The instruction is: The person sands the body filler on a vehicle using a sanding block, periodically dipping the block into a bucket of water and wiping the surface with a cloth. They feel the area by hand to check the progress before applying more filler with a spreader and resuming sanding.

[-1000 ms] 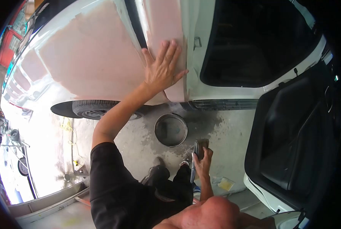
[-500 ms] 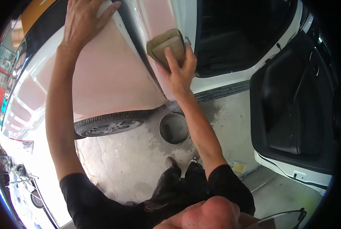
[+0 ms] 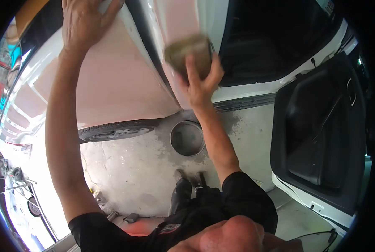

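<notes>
My left hand (image 3: 81,24) lies flat on the upper part of a white car's body panel (image 3: 120,80), which has a large dull pinkish patch. Its thumb is spread and the fingertips run out of the top of the view. In my right hand (image 3: 203,84) is a tan sanding block (image 3: 181,49) with a greenish sheet around it, blurred by motion. The block is against the narrow pink-and-white door pillar (image 3: 177,19), right of a dark gap. My fingers lie over its back; its working face is hidden.
Below the panel is a wheel (image 3: 117,133). A round dark bucket (image 3: 188,138) stands on the stained concrete floor (image 3: 133,176), near my feet. An open car door (image 3: 317,134) with black trim juts out on the right. Wheeled equipment (image 3: 28,193) shows at far left.
My right hand and the sanding block have shifted slightly right and down along the pillar. My left hand stays on the panel. The camera view has moved a little, and my feet have shifted.
</notes>
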{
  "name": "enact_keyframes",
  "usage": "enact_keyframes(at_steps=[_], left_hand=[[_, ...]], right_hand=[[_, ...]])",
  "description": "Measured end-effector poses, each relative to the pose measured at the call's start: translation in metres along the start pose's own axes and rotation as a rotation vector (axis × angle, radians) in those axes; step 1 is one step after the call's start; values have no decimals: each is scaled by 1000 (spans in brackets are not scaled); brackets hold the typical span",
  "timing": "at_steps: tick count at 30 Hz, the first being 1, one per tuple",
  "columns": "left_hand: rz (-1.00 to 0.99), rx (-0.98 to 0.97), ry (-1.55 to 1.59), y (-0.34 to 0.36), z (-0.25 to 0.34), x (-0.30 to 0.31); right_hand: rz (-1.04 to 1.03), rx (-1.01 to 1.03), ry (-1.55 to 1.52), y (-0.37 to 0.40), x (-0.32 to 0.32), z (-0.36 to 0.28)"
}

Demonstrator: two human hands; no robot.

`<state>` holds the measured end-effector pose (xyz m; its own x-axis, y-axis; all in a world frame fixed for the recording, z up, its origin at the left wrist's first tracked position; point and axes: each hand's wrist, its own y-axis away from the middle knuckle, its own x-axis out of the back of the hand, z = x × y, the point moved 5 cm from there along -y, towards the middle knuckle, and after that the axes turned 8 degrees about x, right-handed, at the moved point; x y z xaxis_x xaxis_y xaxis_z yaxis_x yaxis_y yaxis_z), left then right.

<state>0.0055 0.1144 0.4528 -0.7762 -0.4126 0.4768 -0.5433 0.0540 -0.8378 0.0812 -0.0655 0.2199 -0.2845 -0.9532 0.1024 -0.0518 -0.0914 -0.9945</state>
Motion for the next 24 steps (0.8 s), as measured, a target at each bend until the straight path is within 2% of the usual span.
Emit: enact_keyframes(at_steps=[3, 4, 7, 9, 12, 14, 16, 17, 19, 22, 24], left_hand=[[15, 0, -7, 3, -3, 2], [7, -4, -3, 3, -2, 2], [49, -2, 19, 1, 0, -2], [53, 19, 27, 3, -4, 2], [75, -17, 60, 3, -6, 0], [77, -5, 67, 3, -7, 0], [62, -1, 62, -2, -6, -1], [43, 19, 51, -2, -6, 3], [15, 35, 49, 5, -3, -2], [41, 44, 67, 2, -4, 1], [26, 48, 105, 2, -5, 1]], right_hand=[[-56, 61, -44, 24, 11, 2], [-71, 20, -26, 26, 8, 7], [-6, -9, 14, -97, 2, 13], [68, 19, -34, -87, 0, 15], [5, -27, 60, 15, 8, 11], [20, 22, 52, 16, 9, 16], [25, 9, 43, -13, 4, 19], [-23, 49, 79, -58, 4, 19], [53, -2, 8, -102, 0, 15], [22, -56, 52, -10, 1, 13], [-31, 16, 56, 49, 9, 4]])
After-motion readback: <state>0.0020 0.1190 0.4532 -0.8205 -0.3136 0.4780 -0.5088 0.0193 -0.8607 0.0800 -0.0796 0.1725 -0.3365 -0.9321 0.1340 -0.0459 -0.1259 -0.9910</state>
